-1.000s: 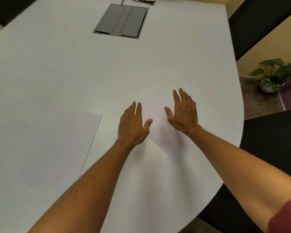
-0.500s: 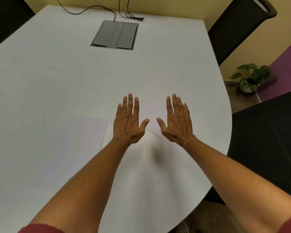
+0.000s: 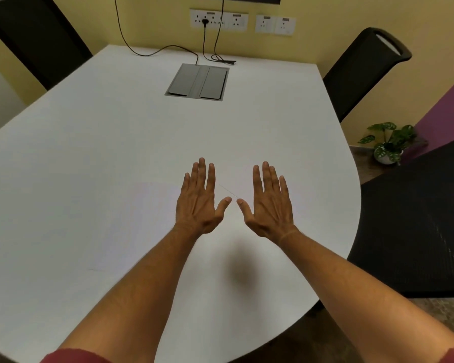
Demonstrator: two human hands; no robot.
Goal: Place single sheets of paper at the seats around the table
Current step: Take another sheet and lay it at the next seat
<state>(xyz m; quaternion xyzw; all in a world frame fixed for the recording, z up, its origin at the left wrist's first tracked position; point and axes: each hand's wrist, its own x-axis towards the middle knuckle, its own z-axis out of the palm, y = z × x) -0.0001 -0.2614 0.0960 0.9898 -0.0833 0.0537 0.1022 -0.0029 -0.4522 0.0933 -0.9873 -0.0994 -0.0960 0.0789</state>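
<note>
Left hand (image 3: 198, 203) and right hand (image 3: 269, 205) flat, fingers spread, released, over round white bench (image 3: 116, 132); faint white paper sheet (image 3: 142, 218) just left of left fingers.

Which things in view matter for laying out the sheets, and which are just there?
Job: sheet under the hands, faint; sheet to its left; left hand and right hand, both flat and open; white table; black chairs.

Just there: grey cable box, black cables, wall sockets, potted plant.

no legible text anywhere, wall sockets (image 3: 243, 22) carry small labels too blurred to read
</note>
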